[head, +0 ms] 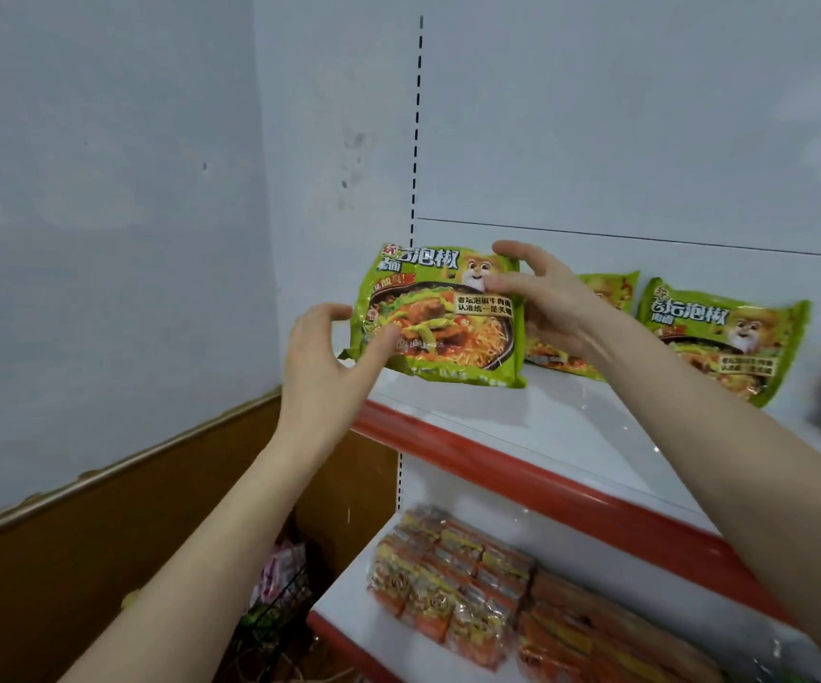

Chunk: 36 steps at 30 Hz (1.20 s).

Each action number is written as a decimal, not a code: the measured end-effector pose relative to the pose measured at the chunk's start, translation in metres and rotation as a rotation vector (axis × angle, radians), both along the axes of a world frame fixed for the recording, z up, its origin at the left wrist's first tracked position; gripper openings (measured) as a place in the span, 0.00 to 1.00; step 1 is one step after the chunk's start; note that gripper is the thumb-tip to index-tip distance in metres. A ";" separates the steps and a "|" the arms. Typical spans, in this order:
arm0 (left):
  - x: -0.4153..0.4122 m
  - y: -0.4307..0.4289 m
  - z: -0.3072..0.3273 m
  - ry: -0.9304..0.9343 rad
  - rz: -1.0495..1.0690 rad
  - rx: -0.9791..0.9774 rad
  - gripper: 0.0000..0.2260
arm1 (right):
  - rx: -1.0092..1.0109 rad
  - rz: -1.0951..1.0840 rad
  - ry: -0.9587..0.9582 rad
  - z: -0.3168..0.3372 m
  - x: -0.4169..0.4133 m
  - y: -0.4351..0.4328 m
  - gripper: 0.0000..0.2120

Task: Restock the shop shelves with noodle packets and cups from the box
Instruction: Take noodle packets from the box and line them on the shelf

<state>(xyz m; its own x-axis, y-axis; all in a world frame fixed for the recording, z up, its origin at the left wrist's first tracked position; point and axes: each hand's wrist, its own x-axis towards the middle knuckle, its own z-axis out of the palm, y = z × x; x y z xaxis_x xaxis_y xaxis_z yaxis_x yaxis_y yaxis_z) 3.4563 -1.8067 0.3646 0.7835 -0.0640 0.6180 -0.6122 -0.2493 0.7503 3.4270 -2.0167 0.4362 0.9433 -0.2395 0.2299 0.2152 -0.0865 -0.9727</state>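
White upper shelf (pixel 571 426) with red front edge; lower shelf (pixel 349 598) stacked with orange packets (pixel 448 584). Upright at the upper shelf's left end: green noodle packet (pixel 440 317). Leaning further right: second green packet (pixel 613 288), third green packet (pixel 723 337). Gripping the noodle packet's top right corner: right hand (pixel 546 303), fingers curled. Pinching its lower left edge: left hand (pixel 329 367).

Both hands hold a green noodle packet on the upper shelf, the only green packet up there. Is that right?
Not quite. The head view shows it is not the only one: a second green packet stands behind the right hand and a third green packet further right on the upper shelf. Both hands, left hand included, do hold the green noodle packet.
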 end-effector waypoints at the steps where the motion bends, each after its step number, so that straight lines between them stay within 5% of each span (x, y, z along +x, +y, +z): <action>1: 0.003 0.000 0.004 0.167 -0.043 -0.083 0.28 | 0.013 0.006 -0.031 0.000 -0.005 0.000 0.23; 4: 0.007 -0.004 0.009 0.602 -0.381 -0.323 0.26 | 0.049 0.021 -0.095 -0.002 -0.015 0.000 0.28; 6: 0.004 -0.009 0.009 0.684 -0.546 -0.412 0.15 | 0.044 0.029 -0.105 -0.005 -0.018 0.000 0.32; 11: 0.001 -0.018 0.007 0.595 -0.592 -0.479 0.04 | -0.010 0.050 -0.078 -0.010 -0.021 -0.009 0.35; 18: 0.008 -0.033 0.001 0.462 -0.532 -0.436 0.10 | -0.144 -0.141 0.045 -0.005 -0.026 -0.030 0.47; 22: 0.006 -0.055 0.005 0.445 -0.521 -0.494 0.08 | -0.155 -0.081 0.108 -0.017 -0.030 -0.034 0.21; 24: 0.005 -0.066 0.005 0.355 -0.418 -0.376 0.09 | -0.100 -0.146 0.015 -0.020 -0.030 -0.041 0.11; 27: 0.001 -0.078 -0.008 0.208 -0.247 -0.028 0.23 | -0.081 -0.270 -0.090 -0.020 -0.030 -0.055 0.06; 32: 0.008 -0.096 -0.047 -0.060 -0.104 0.808 0.18 | -0.255 -0.573 -0.113 -0.026 -0.019 -0.090 0.18; 36: 0.012 -0.098 -0.059 -0.086 -0.064 0.918 0.21 | -0.365 -0.622 -0.002 -0.037 -0.011 -0.112 0.18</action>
<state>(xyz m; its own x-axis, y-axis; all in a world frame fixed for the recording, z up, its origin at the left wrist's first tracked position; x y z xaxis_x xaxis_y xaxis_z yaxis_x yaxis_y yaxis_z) 3.4684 -1.9052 0.3056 0.7153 -0.5990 0.3599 -0.6898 -0.6877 0.2264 3.4165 -2.1287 0.3993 0.6565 -0.6401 0.3992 0.0217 -0.5129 -0.8582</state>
